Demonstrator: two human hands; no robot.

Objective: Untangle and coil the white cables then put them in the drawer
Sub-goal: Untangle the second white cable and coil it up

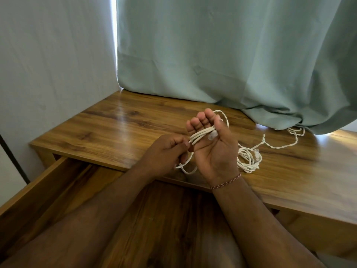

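My right hand [210, 144] is raised palm up above the desk edge, with several turns of a white cable [201, 135] wound across its palm and a clear plug under the thumb. My left hand [166, 153] pinches the same cable beside the right palm, and a loop hangs below it. More white cable [248, 157] lies in a loose bundle on the desk behind my right wrist, with a clear plug on top. A twisted white strand [278, 145] runs right toward the curtain. The wooden drawer [44, 182] stands pulled open under my forearms.
The wooden desk [123, 120] fills the corner, with a pale wall on the left. A green curtain [231, 55] hangs behind and bunches onto the desk's back right, covering the cable's far end.
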